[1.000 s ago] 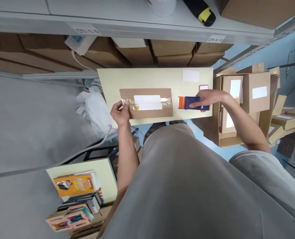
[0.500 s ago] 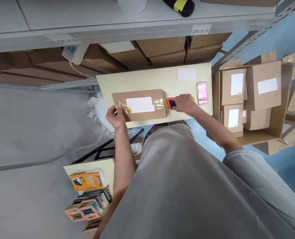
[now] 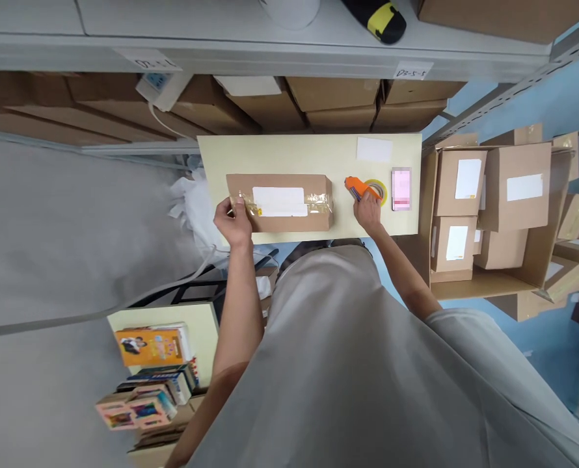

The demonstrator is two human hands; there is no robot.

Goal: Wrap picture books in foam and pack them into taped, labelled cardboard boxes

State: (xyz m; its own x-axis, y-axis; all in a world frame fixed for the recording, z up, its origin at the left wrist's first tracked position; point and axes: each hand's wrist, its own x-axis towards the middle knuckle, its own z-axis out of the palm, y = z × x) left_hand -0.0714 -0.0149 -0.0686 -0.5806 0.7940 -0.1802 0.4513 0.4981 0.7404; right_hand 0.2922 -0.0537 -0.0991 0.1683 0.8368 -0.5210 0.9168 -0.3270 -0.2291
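Observation:
A flat brown cardboard box [image 3: 280, 221] with a white label and clear tape across its top lies on a pale yellow table [image 3: 289, 153]. My left hand [image 3: 233, 221] is closed on the box's left end, fingers pressing the tape there. To the right of the box, my right hand [image 3: 367, 207] grips an orange and blue tape dispenser [image 3: 365, 188] with a yellow-cored roll, resting on the table and apart from the box.
A phone [image 3: 401, 188] and a white label sheet [image 3: 374, 149] lie on the table's right part. Labelled cartons [image 3: 484, 188] fill an open box at the right. Shelving with cardboard boxes [image 3: 328, 91] stands behind. Books [image 3: 148, 370] sit on a low table at the lower left.
My right hand drew the tape dispenser from the table's right side to the box's right end, then pulled it back right and set it beside the phone. The left hand stayed on the box's left end.

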